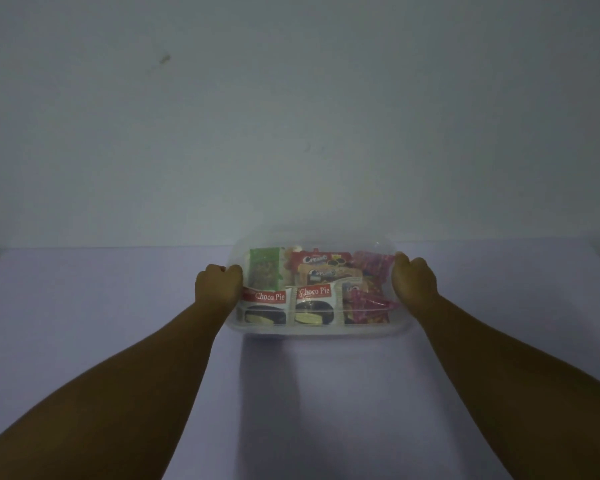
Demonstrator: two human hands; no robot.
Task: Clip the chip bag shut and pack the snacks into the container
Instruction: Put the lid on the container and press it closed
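**Both hands clamped on the packed container**

Gripping from either side, the two hands hold the clear container [317,332] by its short ends. Left hand [218,284] sits at its 9 o'clock edge, fingers curled in tight against the wall; right hand [413,277] mirrors it at 3 o'clock, knuckles up, fingers wrapped over the rim. Both are closed on the plastic — not spread. Whether a lid covers the box I cannot tell; a faint glossy dome shows at 12 o'clock, but the light is dim.

The container rests on the pale table [118,306], near its far edge, close to the grey wall [291,116]. It casts a shadow toward 6 o'clock, between the two forearms.

Inside, the snacks lie packed side by side. Two Choco Pie packs [265,304] fill the near row from 7 to 6 o'clock, touching each other. A green packet [264,268] stands at 10 o'clock, just beside the left hand. A red Creamo pack [321,261] lies at 12 o'clock, with another like it just in front. Pink-red bags [369,296] take the right side, from 2 down to 4 o'clock — their print is too blurred to read, and I see no clip clearly.
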